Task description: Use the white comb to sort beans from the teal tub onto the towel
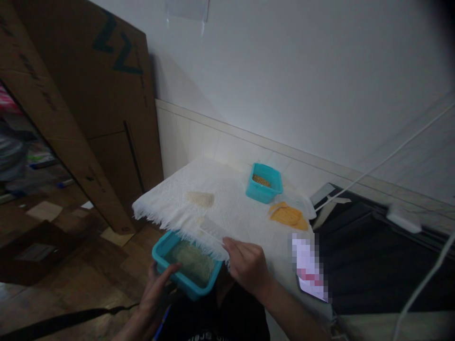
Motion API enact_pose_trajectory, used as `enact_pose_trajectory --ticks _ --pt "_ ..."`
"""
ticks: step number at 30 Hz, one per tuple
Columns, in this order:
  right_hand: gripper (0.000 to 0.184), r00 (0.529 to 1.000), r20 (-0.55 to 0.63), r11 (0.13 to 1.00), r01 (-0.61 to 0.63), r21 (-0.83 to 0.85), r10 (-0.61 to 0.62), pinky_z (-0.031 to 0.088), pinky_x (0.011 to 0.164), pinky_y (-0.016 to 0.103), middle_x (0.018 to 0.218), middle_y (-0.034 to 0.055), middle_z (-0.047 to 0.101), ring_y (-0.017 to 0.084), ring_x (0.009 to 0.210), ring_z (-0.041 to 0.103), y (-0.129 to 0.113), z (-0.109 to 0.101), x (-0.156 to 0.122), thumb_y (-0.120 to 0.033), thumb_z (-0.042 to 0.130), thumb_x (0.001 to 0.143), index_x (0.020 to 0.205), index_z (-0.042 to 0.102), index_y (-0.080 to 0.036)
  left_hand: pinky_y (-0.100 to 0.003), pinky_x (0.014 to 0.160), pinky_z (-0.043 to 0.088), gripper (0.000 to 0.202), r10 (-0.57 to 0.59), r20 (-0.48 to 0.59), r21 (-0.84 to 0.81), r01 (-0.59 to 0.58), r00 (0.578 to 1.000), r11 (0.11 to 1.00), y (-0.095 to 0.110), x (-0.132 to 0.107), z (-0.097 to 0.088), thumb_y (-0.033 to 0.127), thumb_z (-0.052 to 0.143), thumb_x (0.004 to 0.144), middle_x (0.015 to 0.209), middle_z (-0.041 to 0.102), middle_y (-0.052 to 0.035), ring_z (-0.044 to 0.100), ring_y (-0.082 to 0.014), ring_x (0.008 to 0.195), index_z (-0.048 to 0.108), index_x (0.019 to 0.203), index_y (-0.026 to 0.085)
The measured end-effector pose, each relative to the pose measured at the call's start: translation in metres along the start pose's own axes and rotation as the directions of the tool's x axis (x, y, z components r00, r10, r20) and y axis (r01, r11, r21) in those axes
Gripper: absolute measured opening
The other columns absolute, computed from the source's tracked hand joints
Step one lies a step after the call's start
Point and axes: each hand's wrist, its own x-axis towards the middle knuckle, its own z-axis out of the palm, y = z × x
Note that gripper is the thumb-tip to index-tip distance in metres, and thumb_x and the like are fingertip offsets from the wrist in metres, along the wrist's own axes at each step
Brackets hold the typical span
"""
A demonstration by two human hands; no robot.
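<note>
My left hand (156, 286) grips the near left wall of a teal plastic tub (158, 246), its thumb over the rim. Pale, fine grains (192, 260), possibly rice, lie inside the tub, just below the fringed edge of a white cloth (234, 218) on a table. My right hand (247, 265) is closed on a thin, pale flat piece like a card (212, 231), which lies low against the cloth near that edge. Beyond it, a small heap of similar pale grains (201, 199) rests on the cloth.
A second teal tub (265, 189) with tan kernels stands near the wall, beside a crumpled orange cloth (288, 215). A phone (309, 270) lies on the right, next to black fabric (366, 255). A tall cardboard box (95, 94) rises at left. A white cable (387, 156) crosses the right side.
</note>
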Motion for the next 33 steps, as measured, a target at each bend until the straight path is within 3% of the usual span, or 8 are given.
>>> enact_pose_trajectory --ticks 5,10,13,17,21,25,29,33 --pt "0.042 0.998 -0.046 0.999 0.046 0.022 -0.045 0.07 0.069 0.028 0.099 0.0149 0.091 0.022 0.083 0.089 -0.042 -0.023 -0.011 0.002 0.045 0.099 0.12 0.08 -0.008 -0.048 0.071 0.069 0.1 -0.005 -0.003 -0.016 0.005 1.0 1.0 -0.004 0.001 0.002 0.039 0.101 0.074 0.124 0.073 -0.008 0.078 -0.0266 0.078 0.041 0.153 0.04" --pt "0.039 0.999 -0.048 0.996 0.014 0.084 -0.01 0.071 0.068 0.028 0.1 0.0149 0.091 0.022 0.082 0.089 -0.064 -0.039 -0.014 0.001 0.047 0.102 0.123 0.079 -0.007 -0.044 0.069 0.067 0.101 0.006 0.023 -0.021 -0.006 1.0 1.0 -0.009 0.006 -0.001 0.044 0.103 0.07 0.128 0.071 -0.0086 0.081 -0.0306 0.087 0.043 0.152 0.04" --pt "0.034 0.995 -0.092 0.986 -0.012 0.166 0.027 0.071 0.072 0.028 0.097 0.0128 0.091 0.02 0.08 0.088 -0.048 -0.033 -0.005 -0.003 0.05 0.106 0.123 0.079 -0.01 -0.044 0.068 0.067 0.098 -0.005 0.011 -0.008 0.005 1.0 1.0 -0.008 0.005 0.0 0.039 0.099 0.076 0.129 0.07 -0.0081 0.078 -0.0262 0.079 0.041 0.155 0.041" --pt "0.028 0.987 -0.129 0.989 -0.077 0.125 0.093 0.069 0.071 0.025 0.093 0.0095 0.091 0.019 0.074 0.087 -0.001 -0.003 0.015 -0.007 0.057 0.109 0.115 0.083 -0.016 -0.044 0.067 0.067 0.092 0.002 -0.006 -0.004 -0.002 1.0 1.0 0.0 0.002 0.0 0.035 0.096 0.082 0.127 0.071 -0.0088 0.075 -0.0228 0.073 0.04 0.156 0.04" --pt "0.026 0.991 0.003 0.99 -0.135 0.042 0.135 0.064 0.069 0.024 0.095 0.0104 0.091 0.019 0.07 0.085 0.029 0.028 0.025 -0.009 0.061 0.108 0.112 0.085 -0.016 -0.045 0.07 0.069 0.094 0.008 0.005 0.0 -0.008 1.0 1.0 0.006 0.0 -0.002 0.036 0.097 0.082 0.129 0.072 -0.0098 0.078 -0.0254 0.078 0.04 0.156 0.04" --pt "0.029 0.994 0.086 0.996 -0.077 0.042 0.074 0.064 0.069 0.025 0.092 0.0096 0.09 0.019 0.072 0.085 0.024 0.038 0.018 -0.007 0.059 0.105 0.115 0.085 -0.016 -0.047 0.072 0.07 0.099 0.006 0.005 -0.014 -0.006 1.0 1.0 0.007 0.0 -0.004 0.036 0.097 0.083 0.126 0.073 -0.011 0.079 -0.0261 0.079 0.037 0.161 0.039" --pt "0.036 0.999 0.051 0.998 0.013 0.064 -0.017 0.069 0.078 0.028 0.1 0.013 0.091 0.022 0.084 0.087 0.011 0.036 0.008 -0.004 0.055 0.102 0.121 0.083 -0.013 -0.047 0.074 0.07 0.102 0.009 0.004 -0.021 -0.009 1.0 1.0 0.005 0.001 -0.005 0.038 0.099 0.079 0.129 0.073 -0.0121 0.082 -0.0306 0.087 0.039 0.161 0.039" --pt "0.036 1.0 0.016 0.996 0.019 0.088 -0.02 0.071 0.078 0.029 0.103 0.014 0.091 0.023 0.087 0.089 0.009 0.034 0.006 -0.003 0.055 0.1 0.121 0.083 -0.013 -0.045 0.071 0.068 0.108 0.011 0.013 -0.033 -0.011 1.0 0.999 0.002 0.004 -0.005 0.043 0.103 0.073 0.131 0.071 -0.0114 0.081 -0.0311 0.089 0.039 0.161 0.039"
